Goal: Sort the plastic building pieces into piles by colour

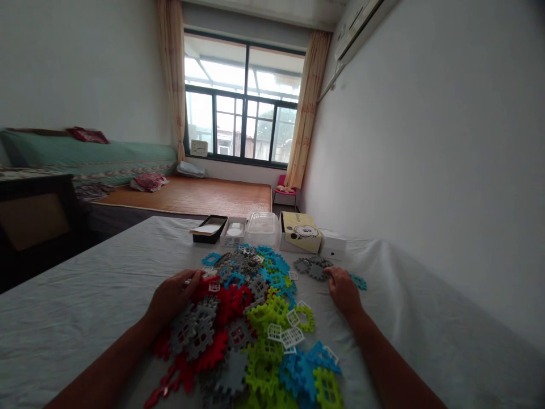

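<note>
A large pile of toothed plastic building pieces spreads over the cloth-covered table. My left hand is at the pile's left edge, fingers curled against the red pieces; what they hold, if anything, is hidden. Right of the pile, my right hand has thumb and fingertips closed on the edge of a grey toothed piece. A blue toothed piece lies just beyond that hand. Lime green pieces, blue pieces and small white window-shaped lattice pieces lie mixed in the heap.
Along the table's far edge stand a black open box, a white box, a clear plastic tub, a yellow cartoon box and a small white box. A bed and a window are behind; a wall rises at right.
</note>
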Tool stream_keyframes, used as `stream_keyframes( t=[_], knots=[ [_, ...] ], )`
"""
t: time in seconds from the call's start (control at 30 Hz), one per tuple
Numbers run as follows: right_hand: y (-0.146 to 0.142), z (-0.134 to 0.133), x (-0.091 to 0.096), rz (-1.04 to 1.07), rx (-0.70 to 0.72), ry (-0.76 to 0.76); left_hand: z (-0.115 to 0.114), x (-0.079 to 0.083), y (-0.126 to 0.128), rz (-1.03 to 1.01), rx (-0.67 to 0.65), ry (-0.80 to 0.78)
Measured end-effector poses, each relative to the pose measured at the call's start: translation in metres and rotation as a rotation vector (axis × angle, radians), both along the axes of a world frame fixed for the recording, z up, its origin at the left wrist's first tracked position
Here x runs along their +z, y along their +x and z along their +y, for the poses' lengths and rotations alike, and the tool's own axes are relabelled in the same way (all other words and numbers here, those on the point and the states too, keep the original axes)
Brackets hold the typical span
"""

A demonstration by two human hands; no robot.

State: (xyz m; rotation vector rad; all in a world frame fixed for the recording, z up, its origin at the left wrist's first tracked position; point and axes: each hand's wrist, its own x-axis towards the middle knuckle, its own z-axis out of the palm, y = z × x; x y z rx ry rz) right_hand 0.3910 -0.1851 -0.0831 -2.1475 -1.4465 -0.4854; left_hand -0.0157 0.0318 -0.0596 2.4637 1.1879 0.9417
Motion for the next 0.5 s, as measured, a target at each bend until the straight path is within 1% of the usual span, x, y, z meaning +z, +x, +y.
stream_keyframes(
  t=[0.07, 0.17, 0.23, 0.3, 0.33, 0.4, 0.47, 0.5],
  knots=[
    [-0.012, 0.008, 0.001, -0.045, 0.066, -0.03, 0.001, 0.0, 0.0, 0.0, 0.003, 0.002],
    [-0.026, 0.016, -0.003, -0.088, 0.177, -0.137, 0.001, 0.0, 0.0, 0.017, 0.014, -0.002],
    [-0.031, 0.016, -0.005, -0.092, 0.164, -0.183, 0.001, 0.001, 0.0, 0.029, 0.014, 0.001],
    [-0.036, 0.013, 0.0, -0.089, 0.099, -0.182, 0.001, 0.001, 0.0, 0.029, 0.012, 0.006],
    [-0.04, 0.012, 0.006, -0.083, 0.064, -0.168, 0.001, 0.001, 0.0, 0.026, 0.011, 0.005],
    [-0.053, 0.012, 0.024, -0.051, 0.032, -0.15, 0.001, 0.0, 0.0, 0.018, 0.011, -0.004],
    [-0.069, 0.021, 0.047, 0.007, 0.069, -0.193, 0.001, -0.001, -0.001, 0.017, 0.012, -0.017],
    [-0.077, 0.029, 0.059, 0.036, 0.09, -0.249, 0.001, -0.002, 0.0, 0.019, 0.014, -0.019]
  ],
)
